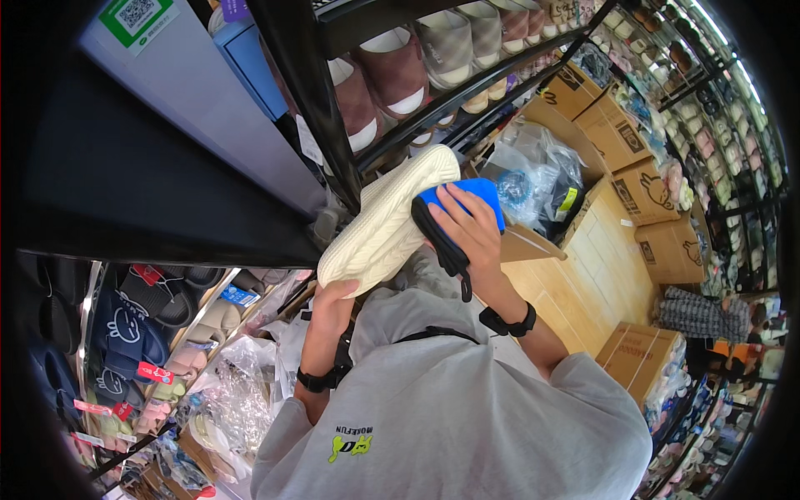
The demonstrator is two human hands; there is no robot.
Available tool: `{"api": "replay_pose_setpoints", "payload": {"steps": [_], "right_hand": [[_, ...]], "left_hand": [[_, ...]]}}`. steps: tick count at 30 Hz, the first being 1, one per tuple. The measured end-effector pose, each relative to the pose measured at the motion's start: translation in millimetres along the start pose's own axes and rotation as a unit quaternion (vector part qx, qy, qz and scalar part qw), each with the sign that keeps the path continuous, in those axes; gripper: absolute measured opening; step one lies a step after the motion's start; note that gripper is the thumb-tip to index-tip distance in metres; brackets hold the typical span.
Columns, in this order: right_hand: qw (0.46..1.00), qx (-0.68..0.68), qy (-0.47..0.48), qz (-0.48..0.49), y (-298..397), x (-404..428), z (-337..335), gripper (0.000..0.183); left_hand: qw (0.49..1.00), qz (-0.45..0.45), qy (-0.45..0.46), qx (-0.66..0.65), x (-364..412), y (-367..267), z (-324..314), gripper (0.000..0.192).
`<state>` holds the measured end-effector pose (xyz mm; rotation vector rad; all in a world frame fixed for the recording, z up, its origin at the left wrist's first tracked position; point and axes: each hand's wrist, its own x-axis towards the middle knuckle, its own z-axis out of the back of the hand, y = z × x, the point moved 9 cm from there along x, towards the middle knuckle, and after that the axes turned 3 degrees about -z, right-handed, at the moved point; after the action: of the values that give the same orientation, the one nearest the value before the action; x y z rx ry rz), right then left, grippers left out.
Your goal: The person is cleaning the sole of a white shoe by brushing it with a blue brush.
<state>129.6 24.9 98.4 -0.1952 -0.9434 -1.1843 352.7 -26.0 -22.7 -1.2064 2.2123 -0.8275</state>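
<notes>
A cream slipper [390, 219] with a woven-look, cable-pattern surface is held up in front of my chest, tilted up to the right. My left hand [334, 303] grips its lower end, with the thumb lying along the edge. In my right hand [472, 234] is a blue and black pad [484, 190], possibly a cleaning brush, with a black strap loop hanging below. The pad lies against or just over the slipper's right side; contact cannot be told for sure. Its underside is hidden.
A black metal rack [331, 112] with plaid slippers stands just beyond the slipper. An open carton [537, 244] with plastic bags is at the right, near stacked cartons [644, 187]. A dark panel [156, 169] is at the left, above shelved slippers [134, 325] and clear plastic wrapping [237, 375].
</notes>
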Motion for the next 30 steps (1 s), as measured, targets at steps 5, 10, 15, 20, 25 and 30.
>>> {"api": "replay_pose_setpoints", "payload": {"steps": [5, 10, 15, 20, 25, 30], "right_hand": [[0.987, -0.031, 0.069, 0.143, 49, -16, -15, 0.044], [0.997, -0.027, 0.046, 0.050, 12, -5, -2, 0.047], [0.996, -0.017, -0.071, -0.051, -8, -17, 12, 0.043], [0.995, 0.011, 0.056, 0.087, 39, -31, -5, 0.042], [0.998, -0.042, 0.050, 0.024, 4, -18, 9, 0.044], [0.999, -0.032, -0.016, -0.031, 12, -13, 10, 0.048]], "left_hand": [[1.000, -0.006, 0.001, 0.024, 11, -1, -1, 0.078], [0.999, -0.014, 0.022, 0.040, 6, -4, -2, 0.077], [0.996, -0.018, 0.008, 0.088, 0, 3, 4, 0.071], [0.996, 0.002, 0.027, 0.088, 9, 8, -17, 0.067], [0.998, -0.002, 0.022, 0.058, 3, 9, -13, 0.064], [0.997, 0.000, 0.028, 0.071, 5, 19, -11, 0.069]]}}
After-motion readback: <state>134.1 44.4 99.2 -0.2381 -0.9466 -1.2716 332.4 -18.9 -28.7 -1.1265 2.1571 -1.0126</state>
